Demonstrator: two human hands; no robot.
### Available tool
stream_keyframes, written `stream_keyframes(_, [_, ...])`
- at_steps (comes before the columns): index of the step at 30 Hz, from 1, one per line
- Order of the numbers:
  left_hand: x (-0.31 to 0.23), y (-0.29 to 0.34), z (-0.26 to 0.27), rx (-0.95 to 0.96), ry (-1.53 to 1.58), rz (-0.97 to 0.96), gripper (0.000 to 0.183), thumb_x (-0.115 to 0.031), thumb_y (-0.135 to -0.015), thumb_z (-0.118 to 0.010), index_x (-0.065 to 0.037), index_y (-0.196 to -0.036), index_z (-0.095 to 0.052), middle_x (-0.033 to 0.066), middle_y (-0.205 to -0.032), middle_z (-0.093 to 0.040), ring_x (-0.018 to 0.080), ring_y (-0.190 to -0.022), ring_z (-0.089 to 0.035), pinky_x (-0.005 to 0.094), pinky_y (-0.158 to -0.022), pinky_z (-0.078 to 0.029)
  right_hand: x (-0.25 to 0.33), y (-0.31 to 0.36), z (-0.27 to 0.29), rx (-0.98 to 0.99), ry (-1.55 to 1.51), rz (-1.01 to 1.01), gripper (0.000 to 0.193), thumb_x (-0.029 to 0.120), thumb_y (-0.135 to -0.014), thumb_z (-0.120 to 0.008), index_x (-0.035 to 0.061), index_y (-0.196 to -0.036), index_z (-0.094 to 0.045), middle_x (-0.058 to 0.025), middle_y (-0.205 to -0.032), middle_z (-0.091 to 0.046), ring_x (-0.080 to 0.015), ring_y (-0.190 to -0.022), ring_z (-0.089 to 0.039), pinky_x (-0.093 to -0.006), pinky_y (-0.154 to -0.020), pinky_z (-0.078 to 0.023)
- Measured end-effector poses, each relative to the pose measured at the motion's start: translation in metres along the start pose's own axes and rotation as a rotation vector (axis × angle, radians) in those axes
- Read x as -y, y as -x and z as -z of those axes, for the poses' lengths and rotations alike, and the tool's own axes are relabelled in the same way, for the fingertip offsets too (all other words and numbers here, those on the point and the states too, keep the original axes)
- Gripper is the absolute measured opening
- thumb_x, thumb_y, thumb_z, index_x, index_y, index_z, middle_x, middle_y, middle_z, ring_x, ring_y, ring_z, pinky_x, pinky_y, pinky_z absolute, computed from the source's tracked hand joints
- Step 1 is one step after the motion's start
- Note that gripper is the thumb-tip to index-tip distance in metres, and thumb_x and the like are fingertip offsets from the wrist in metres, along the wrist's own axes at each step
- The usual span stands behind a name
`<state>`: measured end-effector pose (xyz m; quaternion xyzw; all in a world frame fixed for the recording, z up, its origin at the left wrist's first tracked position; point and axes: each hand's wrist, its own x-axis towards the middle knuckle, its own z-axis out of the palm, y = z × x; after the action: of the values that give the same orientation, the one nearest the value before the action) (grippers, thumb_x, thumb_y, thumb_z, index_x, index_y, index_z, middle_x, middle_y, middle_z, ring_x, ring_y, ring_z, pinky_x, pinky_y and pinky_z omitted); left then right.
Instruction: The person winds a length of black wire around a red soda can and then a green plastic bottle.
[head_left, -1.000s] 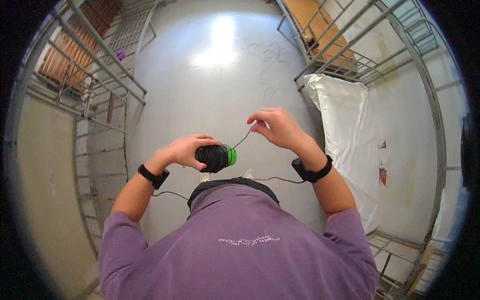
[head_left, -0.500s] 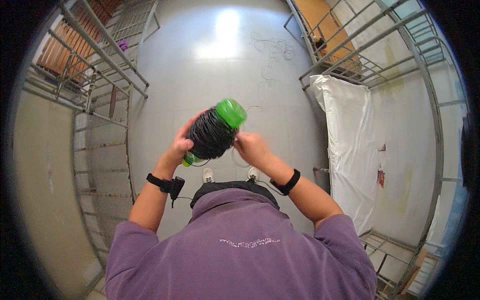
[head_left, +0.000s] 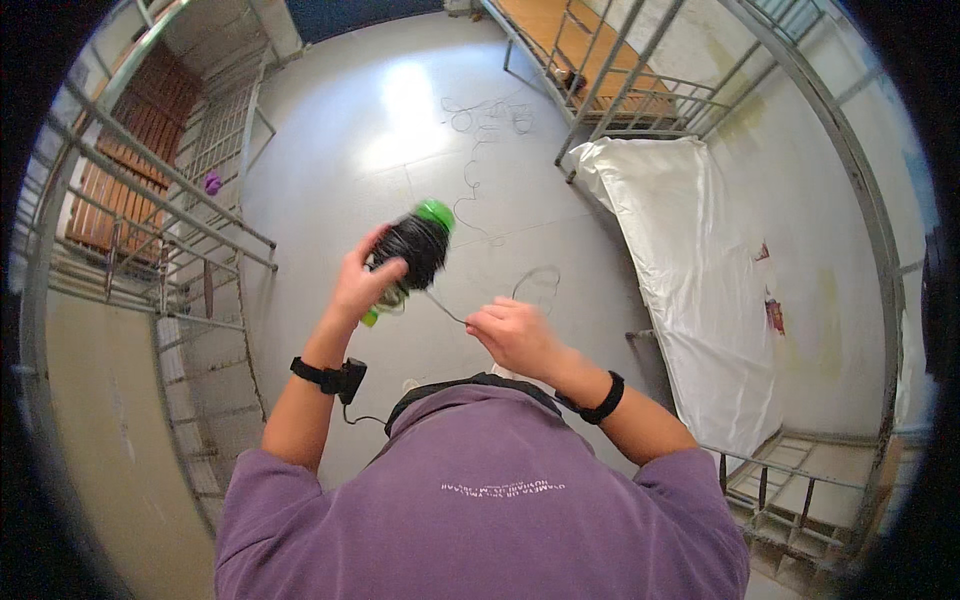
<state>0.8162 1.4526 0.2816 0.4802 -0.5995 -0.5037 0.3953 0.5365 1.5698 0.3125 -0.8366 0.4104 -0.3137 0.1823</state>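
"Where's the wound cord (head_left: 417,252)?"
"Mid-frame, in the left hand (head_left: 362,284); the right hand (head_left: 515,335) is lower, to its right."
"And the loose cord (head_left: 475,187)?"
"On the floor (head_left: 330,200), upper middle, between the left bed (head_left: 220,204) and the right bed (head_left: 560,40)."

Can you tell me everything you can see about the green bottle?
The bottle looks like plastic, bright green at its rounded far end. Black cord is wound thickly around its middle, hiding most of it. A little green shows at the near end too, too blurry to call a cap. It's held tilted above the floor, far end leaning right. The left hand grips it, and a strand runs from it to the right hand.
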Motion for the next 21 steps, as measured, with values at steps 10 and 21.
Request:
stream_keyframes(10, [-0.083,-0.009,-0.115,0.849,-0.281,0.066,0.087,-0.029,-0.073,-0.08,-0.006,-0.152,-0.053,0.0171,-0.135,-0.069,0.028,-0.12,-0.067,0.0397,-0.108,-0.051,-0.075,0.015,0.109,0.083,0.225,0.089,0.048,0.054,-0.079,-0.081,0.0126,-0.068,-0.06,-0.0026,-0.064,-0.058,-0.0245,-0.067,-0.059,-0.0395,-0.06,-0.047])
stream_keyframes(21, [-0.074,0.026,-0.147,0.85,0.431,-0.005,0.12,-0.052,-0.067,-0.093,0.002,-0.158,-0.035,0.0197,-0.157,-0.046,0.0296,-0.147,-0.045,0.0431,-0.122,-0.035,-0.19,0.053,0.041,0.331,-0.028,-0.241,0.033,0.034,-0.095,-0.072,0.0035,-0.081,-0.073,-0.0185,-0.076,-0.066,-0.0403,-0.078,-0.065,-0.0495,-0.075,-0.053])
